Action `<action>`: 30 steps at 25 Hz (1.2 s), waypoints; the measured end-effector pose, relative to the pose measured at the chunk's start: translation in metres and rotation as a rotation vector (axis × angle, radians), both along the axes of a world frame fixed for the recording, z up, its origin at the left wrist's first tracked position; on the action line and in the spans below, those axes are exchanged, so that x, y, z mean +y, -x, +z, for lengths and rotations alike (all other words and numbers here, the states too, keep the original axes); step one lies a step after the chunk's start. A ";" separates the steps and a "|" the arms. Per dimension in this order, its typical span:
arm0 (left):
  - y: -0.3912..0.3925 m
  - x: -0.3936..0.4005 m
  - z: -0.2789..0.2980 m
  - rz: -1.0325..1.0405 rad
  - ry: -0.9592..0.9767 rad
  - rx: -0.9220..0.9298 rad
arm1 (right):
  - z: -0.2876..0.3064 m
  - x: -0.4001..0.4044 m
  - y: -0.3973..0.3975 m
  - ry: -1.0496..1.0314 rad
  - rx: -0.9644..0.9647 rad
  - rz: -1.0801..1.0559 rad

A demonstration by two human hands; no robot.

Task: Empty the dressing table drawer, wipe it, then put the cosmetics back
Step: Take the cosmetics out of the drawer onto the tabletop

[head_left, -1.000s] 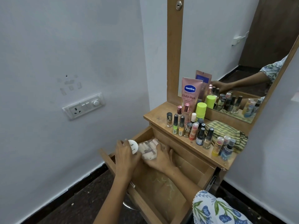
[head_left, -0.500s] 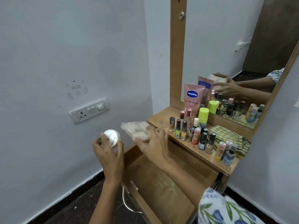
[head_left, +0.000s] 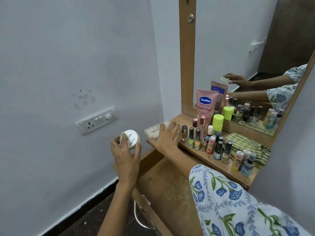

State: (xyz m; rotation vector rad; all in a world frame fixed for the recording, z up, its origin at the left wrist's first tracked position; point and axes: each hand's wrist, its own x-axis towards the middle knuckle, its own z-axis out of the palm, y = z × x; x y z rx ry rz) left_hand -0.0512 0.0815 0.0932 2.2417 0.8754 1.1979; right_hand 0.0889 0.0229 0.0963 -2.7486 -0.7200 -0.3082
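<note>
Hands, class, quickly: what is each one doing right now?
Left hand: grips the white round jar.
Right hand: holds the clear plastic packet at the tabletop's edge.

— Lit how?
— Evenly and softly; faint shadow only under the wooden dressing-table shelf.
— Sharp?
— Mostly; slightly soft toward lower right. Bowed at the edges, wide-angle. Dim at upper right in the wood-framed mirror.

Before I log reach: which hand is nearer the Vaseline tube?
Right. The right hand sits at the dresser top's left end, below-left of the Vaseline tube; the left hand holds a white jar farther left.
</note>
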 end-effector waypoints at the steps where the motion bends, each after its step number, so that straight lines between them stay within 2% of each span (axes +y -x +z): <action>1: -0.003 0.000 0.001 -0.008 -0.001 0.000 | -0.001 0.000 -0.001 0.021 0.003 -0.008; 13: -0.011 -0.009 -0.001 -0.065 0.050 0.027 | 0.000 0.002 -0.017 0.210 0.114 -0.063; 17: -0.013 -0.007 -0.002 -0.096 0.049 0.048 | -0.008 0.005 -0.016 0.251 0.127 0.051; 20: -0.019 -0.004 -0.002 -0.146 0.046 0.058 | -0.009 -0.003 -0.018 0.305 0.096 0.091; 25: -0.047 0.001 0.002 -0.261 0.037 0.099 | -0.007 -0.008 -0.019 0.402 -0.027 0.023; 30: -0.086 0.011 0.008 -0.356 -0.002 0.157 | -0.008 -0.014 -0.021 0.358 -0.049 0.006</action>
